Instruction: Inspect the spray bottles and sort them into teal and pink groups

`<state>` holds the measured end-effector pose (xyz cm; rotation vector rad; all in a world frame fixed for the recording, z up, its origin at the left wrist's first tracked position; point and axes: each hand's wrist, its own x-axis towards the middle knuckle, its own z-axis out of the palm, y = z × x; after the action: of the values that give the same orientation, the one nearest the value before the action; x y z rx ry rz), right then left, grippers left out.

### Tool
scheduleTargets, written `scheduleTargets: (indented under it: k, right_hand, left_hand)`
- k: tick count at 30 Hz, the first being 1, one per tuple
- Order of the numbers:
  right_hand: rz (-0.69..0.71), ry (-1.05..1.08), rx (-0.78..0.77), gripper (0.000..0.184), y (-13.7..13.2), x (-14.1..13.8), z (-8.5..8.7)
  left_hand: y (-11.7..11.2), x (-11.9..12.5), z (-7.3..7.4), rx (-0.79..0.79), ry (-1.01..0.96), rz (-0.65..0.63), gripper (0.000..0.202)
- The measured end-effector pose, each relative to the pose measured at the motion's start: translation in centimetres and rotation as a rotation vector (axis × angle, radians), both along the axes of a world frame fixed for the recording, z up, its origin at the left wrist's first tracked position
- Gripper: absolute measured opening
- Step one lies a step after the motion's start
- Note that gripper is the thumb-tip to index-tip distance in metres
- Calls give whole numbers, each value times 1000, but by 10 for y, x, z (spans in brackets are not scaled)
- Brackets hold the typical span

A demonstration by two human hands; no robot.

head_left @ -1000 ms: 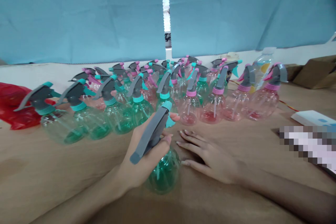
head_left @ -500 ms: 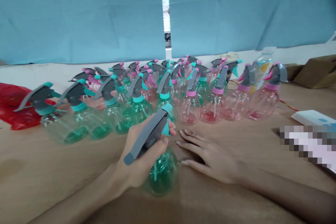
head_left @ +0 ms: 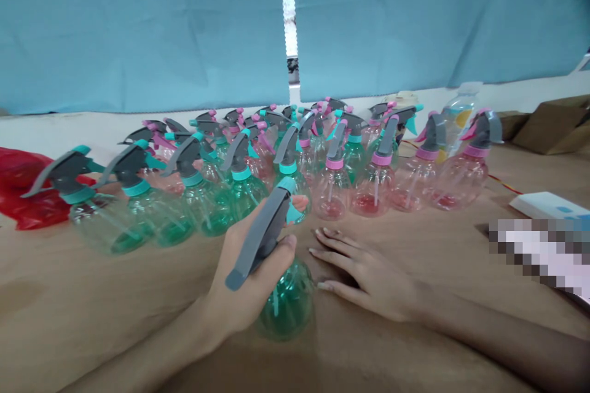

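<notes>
the fingers (head_left: pixel 298 201) of the left hand (head_left: pixel 246 276) are clenched around the neck of a green-tinted plastic spray bottle (head_left: pixel 288 304), and the thumb (head_left: pixel 289 244) presses across the front of its sprayer head. the bottle's round body hangs below the hand, low and close to the person. its long axis stands roughly upright, while the grey trigger cover (head_left: pixel 258 239) slants from lower left up to the teal nozzle (head_left: pixel 286 185) at upper right. whether the base bears on the tabletop (head_left: pixel 92 301) cannot be told. the right hand (head_left: pixel 373 279) lies open and palm down on the tabletop, its fingers relaxed and holding nothing, with the fingertips (head_left: pixel 321 286) just beside the bottle's right side. directly ahead stand massed rows of green spray bottles (head_left: pixel 207 212) to the left and pink spray bottles (head_left: pixel 369 193) to the right. farther out are a red plastic bag (head_left: pixel 27 190) at the left edge, a white box (head_left: pixel 548 206) at the right, a clear plastic bottle (head_left: pixel 456 116), brown cardboard (head_left: pixel 548 126) and a blue curtain (head_left: pixel 138 31).
</notes>
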<state>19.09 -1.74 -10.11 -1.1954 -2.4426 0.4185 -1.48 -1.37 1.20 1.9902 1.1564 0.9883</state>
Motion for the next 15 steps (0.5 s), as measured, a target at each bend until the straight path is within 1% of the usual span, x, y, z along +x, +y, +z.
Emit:
scheduleTargets:
  k: [5,8,12,15]
  right_hand:
    - [-9,-35,-10,57,0,0,1]
    - [-13,-48,-12,58,-1,-1,2]
    - [-18,-32,2,56,-2,-1,2]
    - [-13,-9,5,55,-1,-1,2]
  left_hand:
    - [3,-3,-11,-45,7,-5,42]
    - [4,-6,-16,-50,43,16,40]
    - [3,-5,-13,-1,56,35,35]
    - [2,-2,-10,0,54,8,35]
